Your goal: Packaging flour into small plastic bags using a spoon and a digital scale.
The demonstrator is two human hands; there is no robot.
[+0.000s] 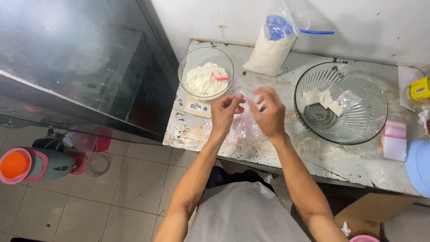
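Note:
My left hand (224, 114) and my right hand (268, 112) meet above the worn white table (349, 157), both pinching a small clear plastic bag (249, 95) between the fingertips. More clear bags (242, 127) lie on the table under my hands. Behind them a glass bowl of white powder (205, 74) with a small red spoon (220, 78) sits on a white scale (198, 106). To the right stands a large ribbed glass bowl (340, 102) holding a few small filled packets (323, 99).
A large bag of white powder (270, 47) with a blue scoop (286, 28) leans on the back wall. A stack of pink-edged bags (394, 139), a yellow container (420, 89) and a blue lid (419, 166) sit at the right edge. A dark glass cabinet (80, 62) stands left.

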